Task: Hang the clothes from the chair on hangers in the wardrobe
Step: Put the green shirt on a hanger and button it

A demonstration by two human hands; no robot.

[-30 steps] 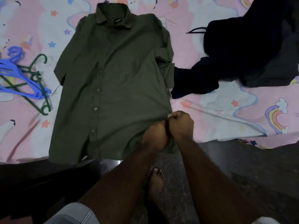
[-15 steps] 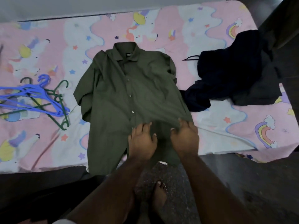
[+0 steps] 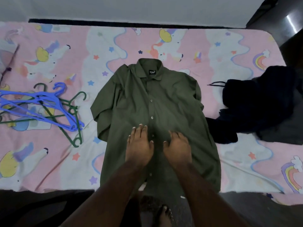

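An olive green buttoned shirt (image 3: 164,102) lies flat on the bed, collar away from me, its hem hanging over the near edge. My left hand (image 3: 139,146) rests palm down on the shirt just left of the button line, fingers spread. On the other side of the buttons my right hand (image 3: 177,148) lies flat too, holding nothing. A heap of blue and green plastic hangers (image 3: 47,105) sits on the sheet to the left of the shirt. A pile of dark clothes (image 3: 262,104) lies to the shirt's right.
The bed has a pink unicorn-and-rainbow sheet (image 3: 49,161). A pale wall runs along its far side. Dark furniture (image 3: 282,22) stands at the far right corner. My bare foot (image 3: 164,215) is on the dark floor below the bed edge.
My hands let go of the bunched shirt hem, opened, and slid up the shirt front to lie flat either side of the buttons. The view pulled back to show the whole bed.
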